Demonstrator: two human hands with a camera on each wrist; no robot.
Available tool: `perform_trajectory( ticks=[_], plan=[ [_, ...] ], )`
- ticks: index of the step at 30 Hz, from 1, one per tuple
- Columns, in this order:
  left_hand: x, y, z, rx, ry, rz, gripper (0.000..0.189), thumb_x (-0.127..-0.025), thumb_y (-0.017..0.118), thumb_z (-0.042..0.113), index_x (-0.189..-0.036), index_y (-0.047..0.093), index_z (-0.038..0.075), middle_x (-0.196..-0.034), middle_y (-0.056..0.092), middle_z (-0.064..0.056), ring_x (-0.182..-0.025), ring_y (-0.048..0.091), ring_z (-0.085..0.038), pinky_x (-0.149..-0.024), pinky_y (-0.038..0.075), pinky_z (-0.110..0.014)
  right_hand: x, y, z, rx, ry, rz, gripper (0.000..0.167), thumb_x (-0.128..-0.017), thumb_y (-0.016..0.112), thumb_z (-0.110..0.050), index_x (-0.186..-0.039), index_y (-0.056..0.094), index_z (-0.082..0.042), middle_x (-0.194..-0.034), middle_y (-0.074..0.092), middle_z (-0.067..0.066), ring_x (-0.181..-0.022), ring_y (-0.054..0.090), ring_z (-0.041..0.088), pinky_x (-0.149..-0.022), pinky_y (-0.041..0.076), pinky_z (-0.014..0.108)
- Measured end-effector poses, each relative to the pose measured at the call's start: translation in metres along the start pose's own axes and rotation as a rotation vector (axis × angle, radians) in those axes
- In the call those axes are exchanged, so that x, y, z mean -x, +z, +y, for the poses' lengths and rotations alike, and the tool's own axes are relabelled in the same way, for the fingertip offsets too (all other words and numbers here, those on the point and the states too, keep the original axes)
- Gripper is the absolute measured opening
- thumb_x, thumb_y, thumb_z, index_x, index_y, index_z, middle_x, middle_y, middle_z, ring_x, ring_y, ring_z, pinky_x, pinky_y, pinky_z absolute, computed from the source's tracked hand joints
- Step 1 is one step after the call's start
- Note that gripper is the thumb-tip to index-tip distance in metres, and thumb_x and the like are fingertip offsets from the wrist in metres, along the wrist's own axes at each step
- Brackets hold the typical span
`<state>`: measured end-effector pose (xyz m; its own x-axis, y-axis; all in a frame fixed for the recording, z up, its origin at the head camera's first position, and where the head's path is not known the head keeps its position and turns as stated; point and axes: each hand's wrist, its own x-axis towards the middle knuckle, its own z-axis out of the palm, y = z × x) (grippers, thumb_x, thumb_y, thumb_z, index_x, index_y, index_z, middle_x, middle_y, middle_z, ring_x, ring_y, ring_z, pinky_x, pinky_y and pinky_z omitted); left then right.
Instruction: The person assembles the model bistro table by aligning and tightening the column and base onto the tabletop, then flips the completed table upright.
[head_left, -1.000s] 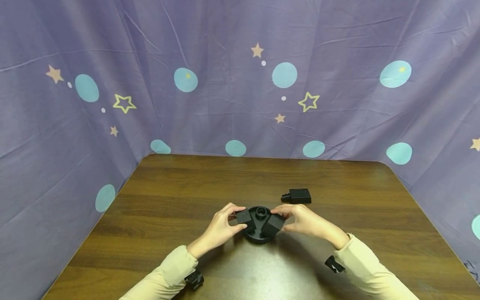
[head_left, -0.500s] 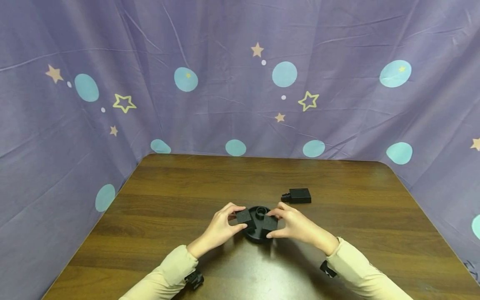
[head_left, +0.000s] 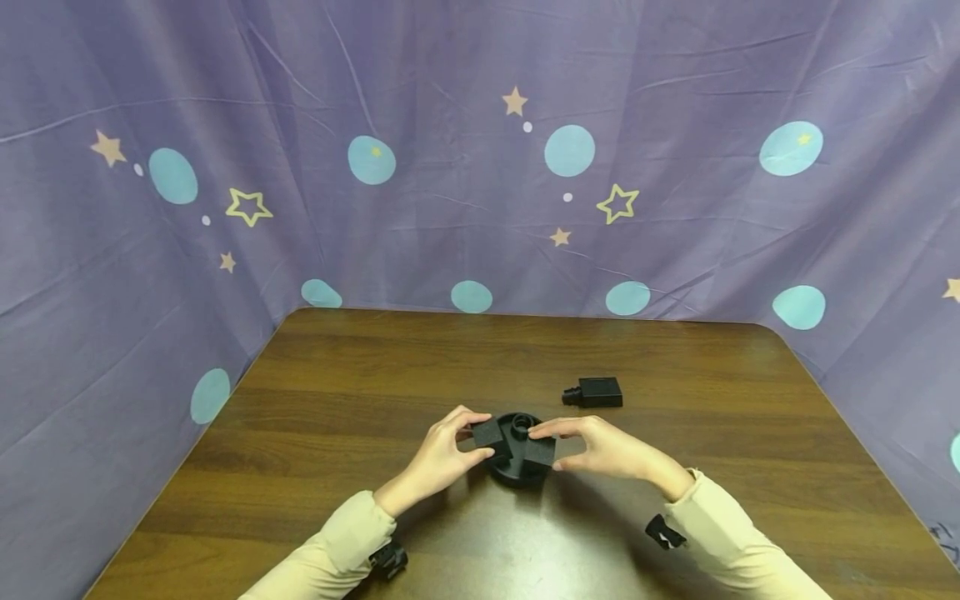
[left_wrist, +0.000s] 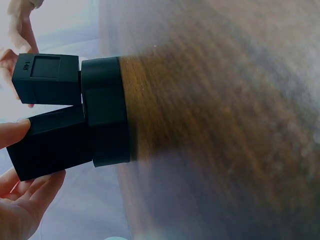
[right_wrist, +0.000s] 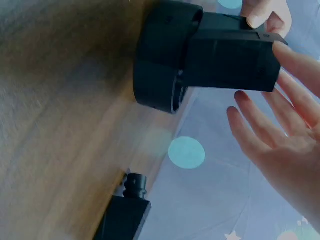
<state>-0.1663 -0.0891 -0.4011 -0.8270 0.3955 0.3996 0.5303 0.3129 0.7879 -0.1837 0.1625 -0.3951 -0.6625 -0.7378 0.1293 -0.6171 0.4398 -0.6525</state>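
A round black base point(head_left: 516, 481) with a raised rim stands on the table; near its far side rises a ring-shaped socket point(head_left: 522, 425). Two black rectangular blocks stand upright in the base. My left hand point(head_left: 438, 458) pinches the left block point(head_left: 489, 435) between thumb and fingers. Beside the right block point(head_left: 540, 450) is my right hand point(head_left: 615, 450), its fingers mostly straight and spread; one fingertip touches the block's top edge in the right wrist view. A recessed panel with small marks shows on the right block point(left_wrist: 46, 75) in the left wrist view. The blocks' lower ends are hidden.
Behind my right hand a similar black block point(head_left: 602, 392) lies on its side, its ridged round neck point(right_wrist: 135, 186) pointing left in the head view. The wooden table point(head_left: 360, 358) is backed by a purple curtain point(head_left: 465, 208).
The right block has turned from a slant to nearly square with me, shifting slightly left. My right hand moved left with it, then loosened and drew back a little. My left hand stayed put.
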Motion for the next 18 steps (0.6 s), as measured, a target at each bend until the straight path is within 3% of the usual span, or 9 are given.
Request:
perform_trajectory(
  ticks=[5,11,18],
  plan=[
    [0.0,0.0,0.0,-0.003,-0.004,-0.003,0.039,-0.068,0.069,-0.009,-0.104,0.055,-0.014,-0.093,0.055,-0.021,-0.088,0.058,-0.033,-0.079,0.05,-0.037,-0.002,0.004,0.0,0.029,-0.072,0.022,0.044,-0.077,0.066,-0.008,-0.119,0.055,-0.006,-0.121,0.054,0.009,-0.112,0.049,0.025,-0.092,0.042,0.038],
    [-0.001,0.0,0.001,-0.01,-0.007,-0.008,0.039,-0.069,0.069,-0.009,-0.105,0.055,-0.014,-0.093,0.055,-0.02,-0.088,0.058,-0.033,-0.079,0.05,-0.037,-0.005,0.01,0.0,0.022,-0.076,0.032,0.051,-0.074,0.069,-0.006,-0.122,0.053,-0.009,-0.126,0.051,0.007,-0.116,0.046,0.025,-0.094,0.04,0.038],
    [0.0,-0.001,0.0,-0.002,-0.013,-0.013,0.039,-0.069,0.069,-0.008,-0.105,0.055,-0.014,-0.094,0.054,-0.02,-0.088,0.058,-0.032,-0.079,0.05,-0.036,-0.01,0.017,-0.003,0.094,-0.111,0.147,0.044,-0.069,0.074,-0.008,-0.11,0.059,-0.005,-0.109,0.055,0.006,-0.1,0.053,0.019,-0.084,0.047,0.032]
  ],
)
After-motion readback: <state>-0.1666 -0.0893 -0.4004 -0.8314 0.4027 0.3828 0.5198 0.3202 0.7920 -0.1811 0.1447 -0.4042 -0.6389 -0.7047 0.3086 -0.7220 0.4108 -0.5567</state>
